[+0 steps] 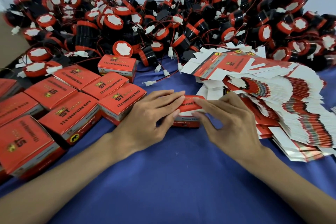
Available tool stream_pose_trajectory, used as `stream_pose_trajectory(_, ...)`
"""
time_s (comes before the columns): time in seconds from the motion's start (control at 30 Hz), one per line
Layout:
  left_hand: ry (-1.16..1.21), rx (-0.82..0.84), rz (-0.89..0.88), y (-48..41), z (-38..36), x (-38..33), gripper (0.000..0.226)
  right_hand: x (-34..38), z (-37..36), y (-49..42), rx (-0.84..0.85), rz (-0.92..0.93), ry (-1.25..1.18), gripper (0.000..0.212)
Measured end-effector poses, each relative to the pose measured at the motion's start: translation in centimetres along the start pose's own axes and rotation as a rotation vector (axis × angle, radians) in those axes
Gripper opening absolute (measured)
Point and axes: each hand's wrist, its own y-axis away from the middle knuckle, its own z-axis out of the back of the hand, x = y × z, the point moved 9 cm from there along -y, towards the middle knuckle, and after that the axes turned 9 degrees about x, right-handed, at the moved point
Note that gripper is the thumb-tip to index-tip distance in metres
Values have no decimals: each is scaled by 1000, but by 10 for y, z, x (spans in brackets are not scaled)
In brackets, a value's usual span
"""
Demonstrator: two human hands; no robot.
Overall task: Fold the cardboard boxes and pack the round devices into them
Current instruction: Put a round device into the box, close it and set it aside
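Head view shows the work somewhere in the middle; a group of closed boxes (pixel 69 114) stands close together at the left on the cloth (pixel 172 178), and this part I judge as done; one more box (pixel 185 122) stands in the centre, just beside that group, and both hands are on it; the left hand (pixel 145 114) lays its fingers over the red lid (pixel 190 102) with the thumb against the front, so it grips the box; the right hand (pixel 223 120) pinches the same lid between index finger and thumb; a white strip shows under the lid edge, so the lid seems not yet fully tucked in; if a device is inside, I cannot tell, because the hands and lid cover it; much is left, I think; a big heap of devices (pixel 163 23) with wires lies behind, and a thick fan of flat boxes (pixel 272 100) waits unfolded at the right.
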Motion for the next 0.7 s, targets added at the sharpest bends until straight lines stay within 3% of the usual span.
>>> stream_pose_trajectory(0.1,-32,-14,13,0,2,1,35,-10,0,1,-3,-43,-29,24)
stream_pose_trajectory(0.3,-40,123,11,-1,-8,2,45,-15,-4,-2,30,-62,-348,16)
stream_pose_trajectory(0.7,84,138,-58,-1,-12,2,47,3,-15,0,22,-59,-398,6)
